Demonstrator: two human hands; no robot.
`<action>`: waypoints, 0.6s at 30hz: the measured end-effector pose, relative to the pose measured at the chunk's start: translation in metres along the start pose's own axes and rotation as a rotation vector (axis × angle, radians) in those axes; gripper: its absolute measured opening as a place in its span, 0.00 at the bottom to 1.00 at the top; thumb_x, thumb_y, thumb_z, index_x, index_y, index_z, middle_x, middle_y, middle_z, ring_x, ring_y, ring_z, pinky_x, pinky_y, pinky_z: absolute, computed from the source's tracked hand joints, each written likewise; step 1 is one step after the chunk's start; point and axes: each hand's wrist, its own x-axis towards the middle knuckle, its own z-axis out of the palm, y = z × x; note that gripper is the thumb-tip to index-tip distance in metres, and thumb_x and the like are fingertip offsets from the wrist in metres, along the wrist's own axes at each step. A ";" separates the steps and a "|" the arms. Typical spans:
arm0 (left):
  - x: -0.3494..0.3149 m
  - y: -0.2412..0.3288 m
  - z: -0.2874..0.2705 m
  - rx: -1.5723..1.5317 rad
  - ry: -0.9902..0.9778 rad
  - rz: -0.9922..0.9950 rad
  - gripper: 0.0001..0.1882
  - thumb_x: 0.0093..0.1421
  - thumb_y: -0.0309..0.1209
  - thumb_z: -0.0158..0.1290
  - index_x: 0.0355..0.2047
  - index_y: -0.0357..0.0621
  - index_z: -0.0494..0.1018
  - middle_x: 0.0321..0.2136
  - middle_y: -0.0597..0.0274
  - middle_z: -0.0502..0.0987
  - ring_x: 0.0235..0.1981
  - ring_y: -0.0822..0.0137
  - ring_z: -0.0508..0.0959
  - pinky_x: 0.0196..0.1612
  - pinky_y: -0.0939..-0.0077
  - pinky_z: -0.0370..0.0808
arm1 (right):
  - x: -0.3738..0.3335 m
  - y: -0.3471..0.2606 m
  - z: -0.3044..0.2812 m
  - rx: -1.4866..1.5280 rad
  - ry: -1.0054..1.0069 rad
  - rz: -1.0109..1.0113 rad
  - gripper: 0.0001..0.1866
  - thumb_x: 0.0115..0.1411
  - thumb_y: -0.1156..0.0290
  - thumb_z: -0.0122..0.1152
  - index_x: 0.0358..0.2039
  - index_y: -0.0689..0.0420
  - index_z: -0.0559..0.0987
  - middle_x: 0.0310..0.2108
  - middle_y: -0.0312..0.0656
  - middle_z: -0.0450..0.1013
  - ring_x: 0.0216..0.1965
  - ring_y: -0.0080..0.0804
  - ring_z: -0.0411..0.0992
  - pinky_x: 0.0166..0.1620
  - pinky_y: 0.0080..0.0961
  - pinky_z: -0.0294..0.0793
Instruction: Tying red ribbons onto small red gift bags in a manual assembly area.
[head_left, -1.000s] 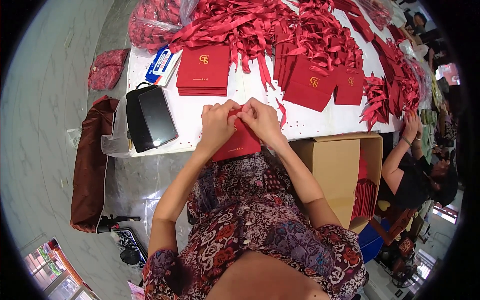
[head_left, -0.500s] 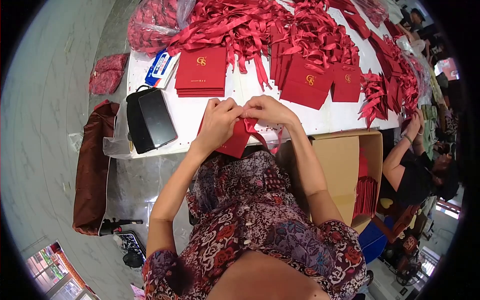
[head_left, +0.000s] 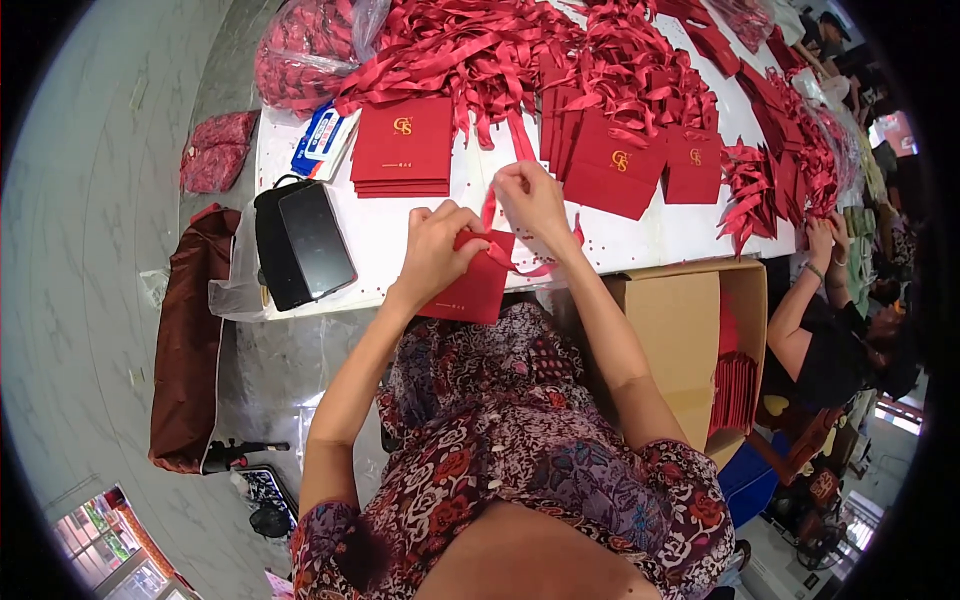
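My left hand [head_left: 438, 252] grips the top of a small red paper gift bag [head_left: 470, 292] at the table's front edge, thumb and fingers closed on it. A red ribbon [head_left: 488, 212] runs from the bag up to my right hand [head_left: 533, 203], whose fingertips pinch it. Part of the ribbon loops below the right wrist. Just beyond my hands lies a stack of flat red bags [head_left: 402, 145] with a gold emblem. More red bags [head_left: 612, 165] with ribbons lie to the right of it.
A heap of red ribbons [head_left: 450, 55] covers the table's far side. At left are a phone [head_left: 316, 240] on a black pouch and a blue-white packet [head_left: 322, 140]. An open cardboard box [head_left: 668, 345] holding red bags stands at right. Another person's hands [head_left: 822, 245] work at the far right.
My right hand has moved away from the left, up and to the right, drawing the ribbon out. The bag in my left hand has turned more upright.
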 end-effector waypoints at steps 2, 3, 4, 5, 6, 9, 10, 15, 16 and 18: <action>-0.002 -0.010 0.003 0.043 0.035 -0.099 0.10 0.49 0.31 0.67 0.29 0.46 0.77 0.27 0.66 0.75 0.32 0.64 0.75 0.43 0.68 0.61 | -0.003 0.000 -0.016 -0.008 -0.041 -0.021 0.15 0.56 0.59 0.66 0.27 0.60 0.81 0.23 0.41 0.74 0.26 0.32 0.74 0.32 0.28 0.72; -0.005 -0.018 0.004 0.058 0.064 -0.124 0.10 0.49 0.31 0.67 0.29 0.46 0.76 0.27 0.66 0.76 0.32 0.63 0.76 0.43 0.67 0.62 | -0.008 -0.010 -0.027 -0.070 -0.244 0.035 0.16 0.56 0.58 0.67 0.27 0.60 0.80 0.22 0.41 0.74 0.26 0.32 0.73 0.32 0.28 0.72; -0.004 -0.021 0.005 0.053 0.062 -0.124 0.10 0.49 0.31 0.67 0.29 0.46 0.76 0.27 0.66 0.76 0.32 0.63 0.76 0.43 0.67 0.62 | -0.015 -0.022 -0.041 -0.140 -0.438 0.096 0.18 0.56 0.56 0.68 0.26 0.60 0.80 0.22 0.41 0.74 0.26 0.32 0.73 0.32 0.28 0.72; -0.003 -0.022 0.004 0.047 0.093 -0.157 0.11 0.49 0.32 0.67 0.29 0.45 0.76 0.27 0.66 0.76 0.31 0.62 0.76 0.42 0.66 0.62 | -0.022 -0.031 -0.050 -0.219 -0.548 0.084 0.18 0.55 0.55 0.68 0.26 0.59 0.80 0.22 0.41 0.74 0.25 0.30 0.73 0.32 0.27 0.71; -0.003 -0.024 0.003 0.042 0.124 -0.191 0.11 0.49 0.33 0.67 0.29 0.45 0.76 0.27 0.66 0.76 0.31 0.62 0.76 0.42 0.66 0.62 | -0.028 -0.026 -0.054 -0.219 -0.551 0.083 0.18 0.55 0.55 0.68 0.26 0.59 0.80 0.22 0.41 0.74 0.25 0.30 0.73 0.32 0.27 0.71; 0.005 -0.024 0.007 0.129 0.173 -0.160 0.10 0.52 0.33 0.65 0.31 0.46 0.76 0.30 0.64 0.75 0.35 0.60 0.75 0.43 0.64 0.61 | -0.039 -0.030 -0.055 -0.474 -0.786 -0.028 0.17 0.57 0.56 0.67 0.27 0.59 0.80 0.20 0.39 0.74 0.24 0.24 0.72 0.30 0.27 0.70; 0.008 -0.022 0.011 0.206 0.235 -0.107 0.10 0.53 0.33 0.64 0.33 0.46 0.76 0.31 0.63 0.75 0.37 0.60 0.75 0.44 0.63 0.61 | -0.041 -0.031 -0.050 -0.476 -0.786 -0.026 0.17 0.57 0.56 0.67 0.27 0.59 0.80 0.20 0.39 0.74 0.24 0.24 0.72 0.30 0.27 0.70; -0.005 0.014 0.040 0.009 0.318 -0.253 0.09 0.62 0.30 0.54 0.41 0.40 0.73 0.39 0.56 0.76 0.42 0.58 0.74 0.48 0.62 0.65 | -0.041 -0.034 -0.029 0.193 -0.480 0.357 0.12 0.65 0.63 0.60 0.36 0.60 0.81 0.22 0.34 0.75 0.23 0.18 0.72 0.26 0.20 0.71; -0.011 0.020 0.047 -0.300 0.230 -0.396 0.11 0.67 0.30 0.49 0.47 0.38 0.69 0.41 0.55 0.76 0.42 0.65 0.76 0.47 0.68 0.71 | -0.040 -0.036 -0.024 0.319 -0.427 0.431 0.13 0.66 0.62 0.59 0.37 0.60 0.81 0.23 0.33 0.75 0.23 0.17 0.71 0.25 0.17 0.71; -0.020 0.030 0.072 -1.058 0.319 -0.436 0.12 0.71 0.30 0.44 0.50 0.37 0.64 0.39 0.56 0.76 0.40 0.71 0.77 0.45 0.74 0.73 | -0.039 -0.029 -0.010 0.355 -0.460 0.478 0.13 0.69 0.64 0.54 0.41 0.61 0.80 0.27 0.33 0.76 0.26 0.17 0.72 0.29 0.14 0.74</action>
